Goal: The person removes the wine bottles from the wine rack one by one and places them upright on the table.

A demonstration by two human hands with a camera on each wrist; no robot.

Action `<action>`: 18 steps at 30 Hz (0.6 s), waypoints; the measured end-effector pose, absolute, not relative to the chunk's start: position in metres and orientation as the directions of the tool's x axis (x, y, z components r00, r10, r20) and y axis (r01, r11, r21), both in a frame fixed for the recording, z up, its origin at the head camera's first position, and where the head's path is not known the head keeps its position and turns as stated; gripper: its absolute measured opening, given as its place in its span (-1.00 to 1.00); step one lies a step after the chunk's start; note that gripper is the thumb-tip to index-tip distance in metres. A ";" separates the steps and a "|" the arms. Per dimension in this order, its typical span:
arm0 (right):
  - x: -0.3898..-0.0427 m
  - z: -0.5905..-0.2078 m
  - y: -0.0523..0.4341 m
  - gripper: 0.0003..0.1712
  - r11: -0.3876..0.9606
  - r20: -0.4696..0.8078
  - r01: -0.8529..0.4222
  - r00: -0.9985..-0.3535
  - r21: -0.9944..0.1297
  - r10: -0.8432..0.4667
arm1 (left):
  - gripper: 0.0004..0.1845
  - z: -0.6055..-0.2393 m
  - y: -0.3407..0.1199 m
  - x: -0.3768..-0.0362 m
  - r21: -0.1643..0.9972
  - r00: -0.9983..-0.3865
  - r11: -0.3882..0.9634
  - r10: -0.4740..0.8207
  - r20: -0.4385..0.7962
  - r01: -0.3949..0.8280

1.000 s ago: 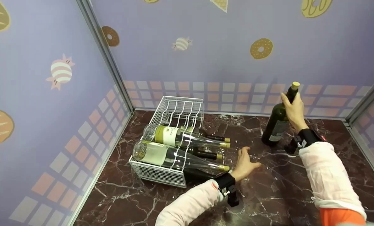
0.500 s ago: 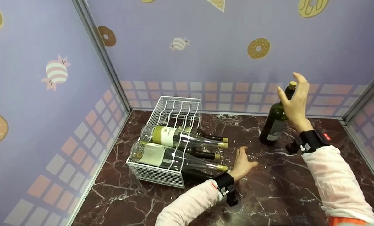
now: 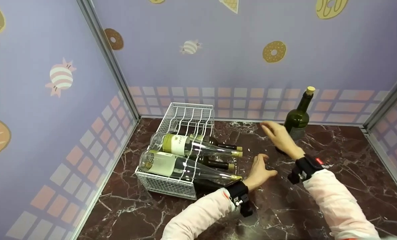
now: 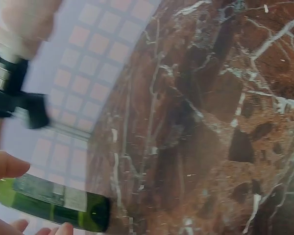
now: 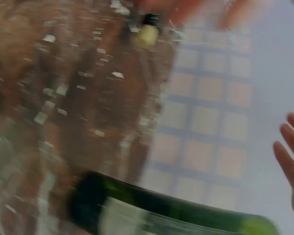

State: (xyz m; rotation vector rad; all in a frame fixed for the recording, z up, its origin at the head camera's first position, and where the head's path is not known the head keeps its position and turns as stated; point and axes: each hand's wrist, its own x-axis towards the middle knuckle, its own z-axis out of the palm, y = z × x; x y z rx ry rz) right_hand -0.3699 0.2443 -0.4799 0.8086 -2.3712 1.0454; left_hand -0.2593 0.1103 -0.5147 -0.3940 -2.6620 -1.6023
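Observation:
A dark green wine bottle stands upright on the marbled surface, cork on top, its lower part partly hidden by my right hand. That hand is held out before the bottle's left side with its fingers extended and holds nothing. My left hand hovers just right of the bottle necks, thumb spread from the fingers, also holding nothing. A white wire rack bears a clear bottle with a pale label and another with a yellow-and-white label. Dark bottles lie below them, corks pointing right. The right wrist view is blurred.
A purple wall with printed sweets closes off the back. On the left a second wall meets it at a metal corner strip. The reddish-brown marbled table extends beneath everything.
My right hand has let go of the upright bottle's neck, opened, and moved down and left in front of it. The bottle stays standing. My left hand has hardly moved.

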 end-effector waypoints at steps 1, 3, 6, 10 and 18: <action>-0.370 -0.487 0.244 -0.76 0.554 0.544 -0.642 -0.759 -0.530 -0.358 | -0.50 -0.513 0.109 -0.260 0.864 -0.965 0.448 0.219 0.145 0.232; -0.370 -0.499 0.246 -0.81 0.578 0.469 -0.624 -0.780 -0.526 -0.415 | -0.53 -0.513 0.106 -0.261 0.856 -0.958 0.449 0.238 0.161 0.255; -0.370 -0.512 0.249 -0.87 0.604 0.347 -0.619 -0.784 -0.503 -0.515 | -0.57 -0.513 0.102 -0.263 0.846 -0.951 0.459 0.261 0.162 0.271; -0.369 -0.522 0.254 -0.87 0.623 0.204 -0.602 -0.781 -0.500 -0.591 | -0.66 -0.507 0.097 -0.264 0.817 -0.929 0.486 0.336 0.152 0.310; -0.365 -0.527 0.261 -0.90 0.628 0.117 -0.571 -0.782 -0.528 -0.612 | -0.78 -0.466 0.084 -0.265 0.727 -0.811 0.476 0.554 0.190 0.496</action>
